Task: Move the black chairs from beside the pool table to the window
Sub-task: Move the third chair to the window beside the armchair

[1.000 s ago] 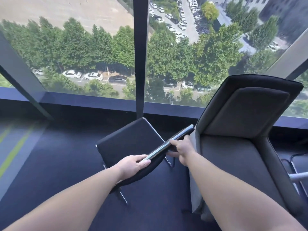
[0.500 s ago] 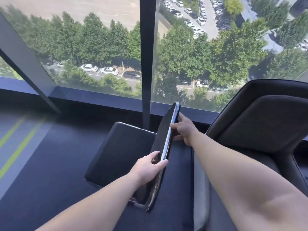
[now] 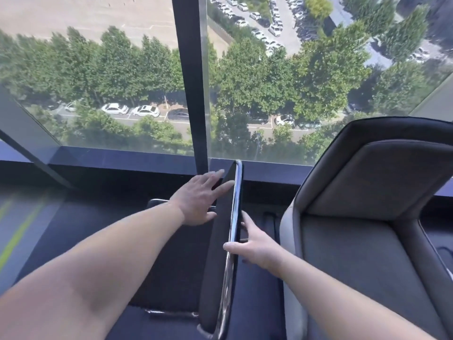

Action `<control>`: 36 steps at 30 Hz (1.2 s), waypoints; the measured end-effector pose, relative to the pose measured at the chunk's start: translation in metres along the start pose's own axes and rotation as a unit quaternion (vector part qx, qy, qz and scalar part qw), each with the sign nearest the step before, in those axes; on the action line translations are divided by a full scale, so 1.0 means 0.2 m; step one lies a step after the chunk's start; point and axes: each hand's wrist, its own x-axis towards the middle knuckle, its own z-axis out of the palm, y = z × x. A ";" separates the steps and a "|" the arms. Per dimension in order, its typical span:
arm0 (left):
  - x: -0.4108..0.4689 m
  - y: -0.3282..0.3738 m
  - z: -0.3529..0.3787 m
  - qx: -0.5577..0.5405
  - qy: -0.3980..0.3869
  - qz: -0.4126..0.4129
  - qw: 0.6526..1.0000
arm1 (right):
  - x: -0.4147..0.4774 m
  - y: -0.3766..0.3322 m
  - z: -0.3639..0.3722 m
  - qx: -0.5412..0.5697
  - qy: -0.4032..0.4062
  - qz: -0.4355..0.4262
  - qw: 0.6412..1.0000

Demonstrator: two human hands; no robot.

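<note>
**While both hands are on it, the black chair [image 3: 171, 261] stands at the window [image 3: 98, 69]**

Where the dark floor [image 3: 61, 229] meets the sill [image 3: 122, 158] at mid-frame, the black chair sits with its seat to the left. Its backrest [image 3: 215, 241] is seen edge-on, running from the sill down to the bottom centre. A chrome tube [image 3: 234, 212] lines the backrest's right edge. The left hand [image 3: 196, 200] lies flat against the backrest's padded face near its top, fingers [image 3: 213, 179] straight and spread wide, gripping nothing. The right hand [image 3: 255, 246], lower and on the other side, holds the chrome tube: its thumb [image 3: 229, 246] crosses the front of the tube and its fingers lie behind. Just right of the chair stands a grey armchair [image 3: 355, 253], filling the right side of the frame. A dark mullion [image 3: 188, 69] splits the window glass above; trees [image 3: 257, 82] and parked cars [image 3: 144, 111] show through it. A green stripe [image 3: 14, 239] marks the floor at far left.
</note>
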 end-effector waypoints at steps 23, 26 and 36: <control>0.46 -0.37 -0.15 0.031 -0.022 -0.017 0.999 | 0.35 -0.24 -0.21 -0.281 0.224 0.060 0.931; 0.41 -0.45 -0.14 0.036 -0.028 -0.085 0.995 | 0.41 -0.29 -0.23 -0.357 0.292 0.046 0.886; 0.28 -0.57 -0.06 0.021 -0.073 -0.149 0.986 | 0.46 -0.30 -0.25 -0.518 0.261 0.087 0.810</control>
